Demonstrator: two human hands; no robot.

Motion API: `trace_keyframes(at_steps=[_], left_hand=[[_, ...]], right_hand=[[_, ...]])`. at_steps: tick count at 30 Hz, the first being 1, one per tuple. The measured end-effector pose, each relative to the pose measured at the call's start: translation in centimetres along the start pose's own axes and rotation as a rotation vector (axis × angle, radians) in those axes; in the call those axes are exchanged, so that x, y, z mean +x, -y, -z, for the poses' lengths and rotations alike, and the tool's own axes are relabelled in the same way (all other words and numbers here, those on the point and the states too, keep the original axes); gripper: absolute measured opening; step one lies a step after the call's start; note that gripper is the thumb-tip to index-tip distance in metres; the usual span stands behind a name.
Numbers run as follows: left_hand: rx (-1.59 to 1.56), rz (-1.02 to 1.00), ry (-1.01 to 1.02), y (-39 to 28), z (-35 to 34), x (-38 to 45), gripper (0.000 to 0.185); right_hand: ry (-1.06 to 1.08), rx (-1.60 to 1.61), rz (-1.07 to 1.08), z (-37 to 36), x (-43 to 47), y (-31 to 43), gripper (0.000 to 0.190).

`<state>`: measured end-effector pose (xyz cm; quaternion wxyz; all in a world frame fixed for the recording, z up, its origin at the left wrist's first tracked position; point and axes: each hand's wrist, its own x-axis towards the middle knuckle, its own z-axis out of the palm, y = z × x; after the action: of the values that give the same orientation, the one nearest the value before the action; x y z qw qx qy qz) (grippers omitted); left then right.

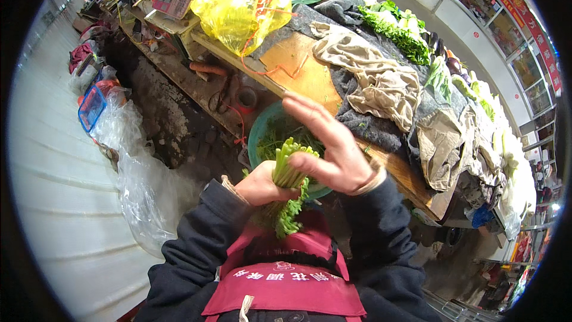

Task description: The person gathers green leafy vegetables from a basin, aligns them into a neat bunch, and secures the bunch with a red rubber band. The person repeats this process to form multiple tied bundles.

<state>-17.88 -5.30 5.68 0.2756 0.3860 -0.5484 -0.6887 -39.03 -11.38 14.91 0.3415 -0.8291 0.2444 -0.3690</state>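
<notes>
My left hand (260, 185) is closed around a bunch of leafy green vegetable stems (286, 171). The pale stem ends point up and away from me, while curly leaves hang below my fist, over my lap. My right hand (339, 151) is raised just to the right of the bunch, fingers extended and thumb apart. Its thumb overlaps the stem ends in view; whether it touches them I cannot tell. Beneath both hands stands a teal plastic basin (255, 139) with loose green trimmings (273, 136) inside, partly hidden by my hands.
Beyond the basin, a wooden stall table (308, 82) carries a yellow plastic bag (243, 11), crumpled beige cloths (380, 82) and leafy vegetables (397, 31). A scale (172, 3) stands at the upper left. Clear plastic sheeting (143, 188) and a blue-rimmed basket (92, 108) lie along the left wall.
</notes>
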Motion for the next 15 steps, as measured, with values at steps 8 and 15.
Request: trace_keyframes(at_steps=[8,15], left_hand=[[0.33,-0.257,-0.097,2.2,-2.4,0.8,0.039],[-0.261,-0.087,-0.282,0.2,-1.9,-1.1,0.035]], right_hand=[[0.406,-0.291,0.026,-1.1,0.9,-0.5,0.068],[-0.095,0.83,-0.524,0.1,-5.2,-5.1,0.068]])
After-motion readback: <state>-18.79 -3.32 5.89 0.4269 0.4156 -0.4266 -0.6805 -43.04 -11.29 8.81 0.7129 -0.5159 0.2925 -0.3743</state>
